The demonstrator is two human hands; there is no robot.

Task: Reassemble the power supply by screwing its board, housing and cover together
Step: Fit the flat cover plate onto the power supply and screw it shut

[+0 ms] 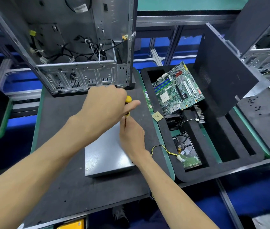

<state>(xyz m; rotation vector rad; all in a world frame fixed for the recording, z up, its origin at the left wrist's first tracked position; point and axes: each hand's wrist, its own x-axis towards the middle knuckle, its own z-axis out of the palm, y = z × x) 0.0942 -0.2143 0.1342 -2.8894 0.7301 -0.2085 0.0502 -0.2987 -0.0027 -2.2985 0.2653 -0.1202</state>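
Both hands work one yellow-handled screwdriver [128,103] held upright over the far edge of the grey power supply [104,152], which lies flat on the black mat [61,129]. The left hand [104,104] is wrapped round the handle, probably to turn it; the right hand [131,134] pinches the shaft, likely to steady the tip. Tip and screw are hidden behind the right hand.

Left hand [105,103] grips a yellow screwdriver [128,103] upright; right hand [131,134] steadies its shaft over the power supply [104,154].
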